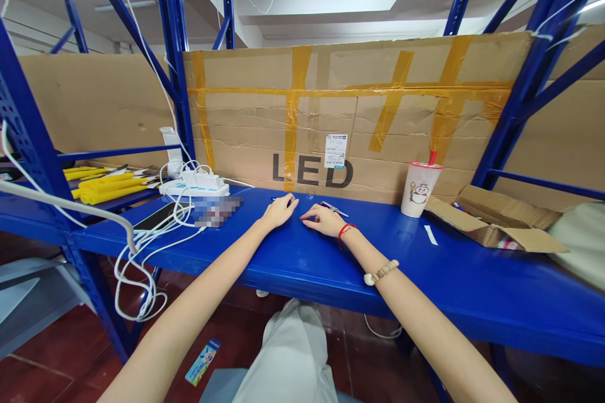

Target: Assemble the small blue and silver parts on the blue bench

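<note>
My left hand [280, 211] rests on the blue shelf top [293, 245], its fingers curled together around a small dark thing too small to name. Just to its right, my right hand [324, 220] is low over the same surface, thumb and fingers pinched at a tiny dark spot that I cannot make out. A thin, pen-like item [334, 208] lies behind the right hand, partly covered by it. The right wrist wears a red string and, farther up the forearm, a beaded bracelet [380, 272].
A white cup [420, 192] with a red straw and an open cardboard box [491, 217] stand at right, near a paper strip [430, 235]. At left are a power strip [193, 186], tangled white cables [142, 245], a phone [154, 216] and yellow-handled tools [113, 187]. Cardboard [236, 132] walls the back.
</note>
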